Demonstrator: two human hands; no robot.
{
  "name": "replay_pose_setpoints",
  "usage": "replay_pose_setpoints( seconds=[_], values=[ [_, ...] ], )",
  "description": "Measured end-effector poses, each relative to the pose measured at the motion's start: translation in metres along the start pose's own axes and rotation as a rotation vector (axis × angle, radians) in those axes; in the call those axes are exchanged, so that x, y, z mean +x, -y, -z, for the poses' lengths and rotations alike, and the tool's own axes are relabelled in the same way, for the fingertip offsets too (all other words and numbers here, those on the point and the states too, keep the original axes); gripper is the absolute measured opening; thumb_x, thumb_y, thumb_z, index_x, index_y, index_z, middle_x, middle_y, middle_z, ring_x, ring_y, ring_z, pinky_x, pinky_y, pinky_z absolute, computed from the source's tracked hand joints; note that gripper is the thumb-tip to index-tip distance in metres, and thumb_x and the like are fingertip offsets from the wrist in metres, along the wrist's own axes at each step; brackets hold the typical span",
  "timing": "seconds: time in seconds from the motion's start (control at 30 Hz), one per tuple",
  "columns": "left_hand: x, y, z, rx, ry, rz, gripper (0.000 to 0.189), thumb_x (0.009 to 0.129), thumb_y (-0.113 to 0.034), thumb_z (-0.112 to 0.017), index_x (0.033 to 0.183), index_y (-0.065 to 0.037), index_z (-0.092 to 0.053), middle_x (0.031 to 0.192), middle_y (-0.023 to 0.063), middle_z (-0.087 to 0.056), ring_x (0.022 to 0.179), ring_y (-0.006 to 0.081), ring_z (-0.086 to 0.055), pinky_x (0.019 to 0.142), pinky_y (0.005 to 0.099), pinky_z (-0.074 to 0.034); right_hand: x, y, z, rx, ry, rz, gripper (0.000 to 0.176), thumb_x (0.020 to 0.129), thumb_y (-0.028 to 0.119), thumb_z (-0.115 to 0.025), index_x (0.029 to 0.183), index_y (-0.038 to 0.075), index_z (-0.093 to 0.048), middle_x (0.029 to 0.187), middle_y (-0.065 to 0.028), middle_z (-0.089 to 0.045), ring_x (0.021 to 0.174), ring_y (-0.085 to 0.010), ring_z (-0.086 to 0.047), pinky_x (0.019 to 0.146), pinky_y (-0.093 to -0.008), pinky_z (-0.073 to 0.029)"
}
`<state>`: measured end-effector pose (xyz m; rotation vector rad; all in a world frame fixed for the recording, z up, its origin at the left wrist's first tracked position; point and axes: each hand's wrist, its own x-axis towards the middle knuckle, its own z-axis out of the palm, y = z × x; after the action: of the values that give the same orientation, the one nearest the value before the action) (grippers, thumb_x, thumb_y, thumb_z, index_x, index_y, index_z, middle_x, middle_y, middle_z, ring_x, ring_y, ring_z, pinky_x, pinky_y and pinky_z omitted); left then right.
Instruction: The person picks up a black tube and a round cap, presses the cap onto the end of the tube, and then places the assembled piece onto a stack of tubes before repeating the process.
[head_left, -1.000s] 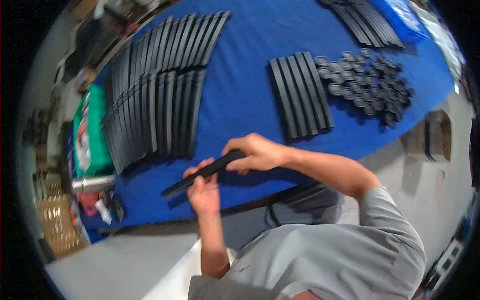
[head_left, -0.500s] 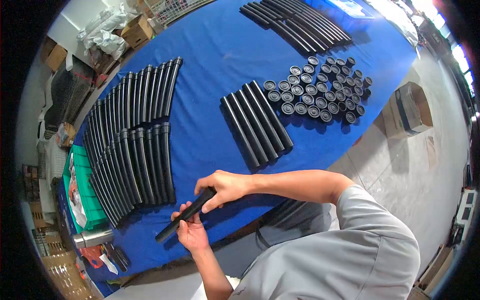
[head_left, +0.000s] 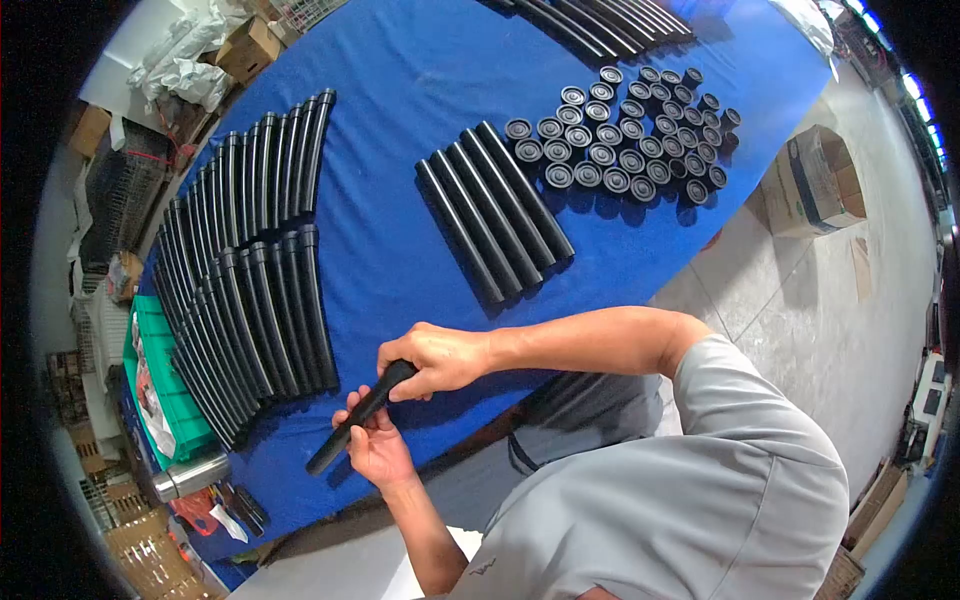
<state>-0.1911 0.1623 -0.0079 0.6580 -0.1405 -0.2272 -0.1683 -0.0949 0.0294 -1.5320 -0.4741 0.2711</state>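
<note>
The right hand (head_left: 440, 358) grips a tube (head_left: 330, 451) near one end, the left hand (head_left: 380, 452) around its middle. Caps (head_left: 602, 155) lie beside four tubes (head_left: 503, 207).

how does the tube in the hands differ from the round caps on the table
The tube is long and slim; the caps are squat with round faces. The tube slants, held by the left hand and right hand, while the caps sit clustered on the blue cloth. Both are black.

And here's a light-grey short-sleeved shirt (head_left: 640, 510), its loose right sleeve (head_left: 735, 390) stopping above the elbow, a seam (head_left: 752, 515) running down, and a small dark squiggly mark (head_left: 483, 567) on the front!
</note>
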Motion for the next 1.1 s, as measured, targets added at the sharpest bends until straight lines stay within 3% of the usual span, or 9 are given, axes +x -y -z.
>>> replay_pose_setpoints(
  seconds=[0.1,0.23,0.4,0.5,0.73,0.83,0.93,1.03,1.1],
  values=[
    [0.001,0.002,0.003,-0.006,0.011,-0.009,0.031,0.099,-0.006,-0.065,0.130,-0.004,-0.061,0.144,0.0214,-0.058,0.140,0.0374,-0.052,0.119,0.0499,-0.045,-0.001,0.002,0.003,-0.013,0.014,-0.004,0.028,0.092,0.021,-0.072,0.106,-0.002,-0.066,0.073,-0.0109,-0.070,0.066,-0.0232,-0.070,0.062,-0.0380,-0.053],
    [0.004,0.005,-0.007,0.029,-0.057,0.000,0.029,0.099,-0.009,-0.066,0.127,-0.004,-0.060,0.140,0.0216,-0.062,0.136,0.0378,-0.056,0.116,0.0515,-0.049,0.006,-0.008,0.000,-0.250,-0.120,0.385,0.036,0.086,0.019,-0.077,0.112,-0.002,-0.064,0.092,-0.0174,-0.069,0.084,-0.0350,-0.069,0.075,-0.0444,-0.053],
    [0.003,0.003,-0.002,-0.009,-0.078,0.014,0.034,0.094,0.000,-0.070,0.126,-0.005,-0.060,0.138,0.0221,-0.064,0.133,0.0400,-0.058,0.115,0.0519,-0.050,0.002,0.019,0.011,0.060,0.038,-0.163,0.030,0.094,0.022,-0.073,0.111,-0.002,-0.066,0.079,-0.0111,-0.072,0.072,-0.0209,-0.074,0.065,-0.0354,-0.058],
    [0.004,0.005,0.001,0.013,0.062,-0.002,0.032,0.100,0.000,-0.062,0.132,-0.002,-0.057,0.144,0.0242,-0.057,0.140,0.0408,-0.051,0.115,0.0495,-0.051,0.004,0.003,0.004,0.119,0.034,-0.092,0.029,0.097,0.023,-0.071,0.110,-0.003,-0.066,0.074,-0.0081,-0.072,0.066,-0.0151,-0.072,0.061,-0.0312,-0.058],
    [0.002,0.006,-0.006,0.075,0.018,-0.003,0.036,0.099,-0.005,-0.066,0.133,-0.002,-0.057,0.145,0.0235,-0.058,0.138,0.0392,-0.053,0.115,0.0481,-0.050,0.002,0.003,0.004,0.074,0.003,-0.043,0.035,0.092,0.025,-0.073,0.106,-0.006,-0.067,0.076,-0.0150,-0.073,0.065,-0.0199,-0.074,0.058,-0.0344,-0.058],
    [0.004,0.004,-0.009,0.004,-0.053,0.036,0.035,0.098,-0.007,-0.068,0.131,-0.002,-0.058,0.143,0.0232,-0.059,0.137,0.0384,-0.054,0.116,0.0488,-0.050,0.013,-0.016,-0.001,-0.325,-0.204,0.525,0.036,0.092,0.026,-0.074,0.108,-0.006,-0.066,0.075,-0.0142,-0.072,0.064,-0.0198,-0.073,0.058,-0.0342,-0.057],
    [0.004,0.004,0.000,-0.027,-0.108,0.033,0.033,0.096,-0.008,-0.071,0.126,-0.003,-0.060,0.139,0.0225,-0.062,0.135,0.0381,-0.056,0.116,0.0507,-0.049,0.010,-0.014,-0.001,-0.179,-0.076,0.311,0.037,0.092,0.028,-0.075,0.108,-0.005,-0.066,0.074,-0.0131,-0.071,0.063,-0.0196,-0.073,0.058,-0.0345,-0.058],
    [0.002,0.004,-0.004,-0.011,-0.089,0.038,0.031,0.095,-0.007,-0.072,0.124,-0.003,-0.061,0.138,0.0222,-0.063,0.135,0.0383,-0.056,0.116,0.0510,-0.049,0.003,0.009,0.006,0.094,0.073,-0.154,0.032,0.094,0.023,-0.073,0.108,-0.004,-0.065,0.077,-0.0101,-0.071,0.066,-0.0171,-0.072,0.060,-0.0328,-0.059],
    [0.004,0.004,-0.010,0.005,-0.077,0.041,0.030,0.095,-0.006,-0.072,0.123,-0.004,-0.062,0.136,0.0219,-0.064,0.135,0.0384,-0.057,0.116,0.0508,-0.049,0.001,0.007,0.007,0.140,0.065,-0.173,0.030,0.095,0.022,-0.073,0.108,-0.004,-0.065,0.076,-0.0095,-0.071,0.066,-0.0162,-0.072,0.060,-0.0316,-0.059]
  ],
)
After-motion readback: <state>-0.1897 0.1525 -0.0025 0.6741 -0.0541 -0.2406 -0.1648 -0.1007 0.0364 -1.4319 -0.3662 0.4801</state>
